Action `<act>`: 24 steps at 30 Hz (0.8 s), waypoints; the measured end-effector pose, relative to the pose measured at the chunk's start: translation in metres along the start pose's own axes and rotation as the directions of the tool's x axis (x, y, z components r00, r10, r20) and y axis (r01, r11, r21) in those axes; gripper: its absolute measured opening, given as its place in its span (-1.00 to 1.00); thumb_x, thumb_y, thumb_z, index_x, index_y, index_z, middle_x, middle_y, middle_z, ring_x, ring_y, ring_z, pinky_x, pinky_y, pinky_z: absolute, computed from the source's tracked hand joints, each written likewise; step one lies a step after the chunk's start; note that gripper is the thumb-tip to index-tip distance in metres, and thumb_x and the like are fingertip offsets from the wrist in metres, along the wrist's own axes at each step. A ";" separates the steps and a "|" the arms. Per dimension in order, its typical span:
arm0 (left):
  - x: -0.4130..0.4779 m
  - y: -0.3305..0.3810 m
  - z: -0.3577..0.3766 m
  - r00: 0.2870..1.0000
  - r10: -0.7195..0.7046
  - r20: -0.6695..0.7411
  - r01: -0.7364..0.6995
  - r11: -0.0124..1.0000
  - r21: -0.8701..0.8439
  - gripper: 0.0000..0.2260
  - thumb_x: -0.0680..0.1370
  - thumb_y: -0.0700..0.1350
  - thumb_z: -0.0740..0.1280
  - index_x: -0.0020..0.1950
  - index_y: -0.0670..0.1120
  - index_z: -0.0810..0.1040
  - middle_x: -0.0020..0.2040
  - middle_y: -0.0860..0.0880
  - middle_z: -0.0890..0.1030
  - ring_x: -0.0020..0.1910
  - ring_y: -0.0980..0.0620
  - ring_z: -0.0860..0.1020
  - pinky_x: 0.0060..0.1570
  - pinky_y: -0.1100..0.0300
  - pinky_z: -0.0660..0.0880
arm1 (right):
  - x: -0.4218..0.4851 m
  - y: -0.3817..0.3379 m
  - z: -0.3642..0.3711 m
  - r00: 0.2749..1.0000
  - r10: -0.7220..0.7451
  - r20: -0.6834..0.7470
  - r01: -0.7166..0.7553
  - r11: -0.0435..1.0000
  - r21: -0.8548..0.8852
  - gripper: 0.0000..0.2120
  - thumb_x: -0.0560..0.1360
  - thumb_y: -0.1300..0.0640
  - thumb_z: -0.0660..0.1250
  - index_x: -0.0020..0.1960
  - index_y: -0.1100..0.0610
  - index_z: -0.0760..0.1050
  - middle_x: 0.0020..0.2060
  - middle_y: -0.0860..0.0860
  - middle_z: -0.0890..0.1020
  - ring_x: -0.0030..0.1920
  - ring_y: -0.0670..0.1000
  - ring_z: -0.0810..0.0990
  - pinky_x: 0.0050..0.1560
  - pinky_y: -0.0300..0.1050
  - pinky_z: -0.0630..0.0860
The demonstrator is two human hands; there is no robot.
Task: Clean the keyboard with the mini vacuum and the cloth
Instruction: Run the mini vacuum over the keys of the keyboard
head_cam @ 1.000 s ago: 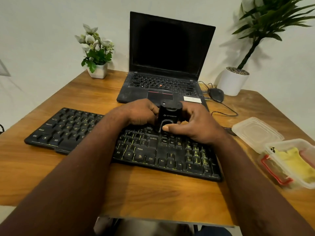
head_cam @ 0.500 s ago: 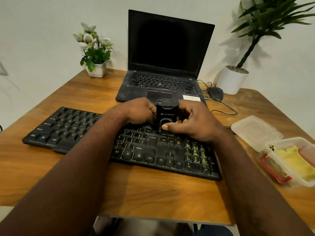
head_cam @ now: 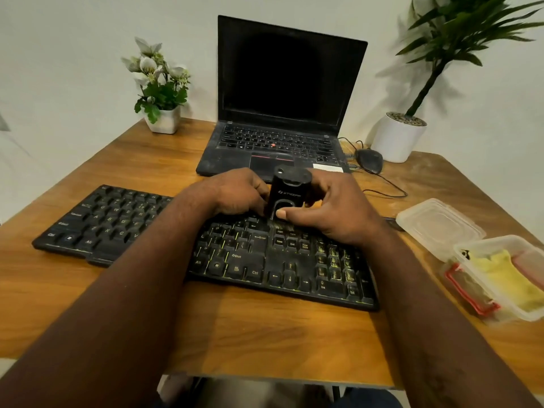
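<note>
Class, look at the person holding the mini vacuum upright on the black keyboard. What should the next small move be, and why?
Probably slide the mini vacuum rightward along the keyboard. The left hand and right hand both hold it upright, base down on the keys above Enter, and the keys at the right end look grimy.
</note>
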State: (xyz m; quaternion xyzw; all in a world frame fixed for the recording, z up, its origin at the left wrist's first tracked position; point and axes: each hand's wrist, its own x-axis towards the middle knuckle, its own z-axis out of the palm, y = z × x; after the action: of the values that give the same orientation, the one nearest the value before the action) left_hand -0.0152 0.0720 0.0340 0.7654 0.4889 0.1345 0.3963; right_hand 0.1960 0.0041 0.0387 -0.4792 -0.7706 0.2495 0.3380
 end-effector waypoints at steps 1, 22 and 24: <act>0.000 0.000 0.000 1.000 -0.006 -0.009 0.006 1.000 0.001 -0.92 0.52 -0.20 0.49 -0.17 -0.07 0.74 -0.21 0.04 0.73 -0.16 0.09 0.65 -0.01 0.07 0.52 | 0.001 -0.001 0.003 0.999 -0.025 -0.034 0.024 1.000 -0.014 -0.59 0.41 0.07 0.62 0.22 -0.07 0.63 -0.05 -0.19 0.73 -0.03 -0.18 0.68 -0.12 -0.32 0.57; 0.003 0.004 0.000 0.999 0.000 -0.034 0.003 0.996 0.093 -0.87 0.52 -0.05 0.51 -0.22 -0.01 0.71 -0.24 0.08 0.69 -0.21 0.16 0.61 -0.07 0.12 0.51 | -0.023 0.019 -0.012 0.997 -0.077 0.010 0.077 0.997 -0.008 -0.67 0.44 0.06 0.60 0.17 0.07 0.66 -0.05 -0.09 0.72 -0.03 -0.08 0.68 -0.12 -0.30 0.55; 0.004 0.003 -0.001 1.000 0.008 -0.016 -0.007 0.995 0.097 -0.81 0.53 -0.05 0.51 -0.27 -0.01 0.67 -0.34 0.13 0.64 -0.34 0.25 0.56 -0.10 0.12 0.49 | -0.020 0.017 -0.009 0.990 -0.093 -0.106 0.084 0.993 -0.083 -0.70 0.44 0.13 0.60 0.15 0.04 0.65 -0.07 -0.13 0.70 -0.06 -0.20 0.65 -0.15 -0.41 0.49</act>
State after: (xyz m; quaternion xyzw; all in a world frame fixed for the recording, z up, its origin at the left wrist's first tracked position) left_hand -0.0120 0.0750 0.0360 0.7843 0.4953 0.1186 0.3541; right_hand 0.2184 -0.0063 0.0273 -0.4706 -0.7806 0.1770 0.3715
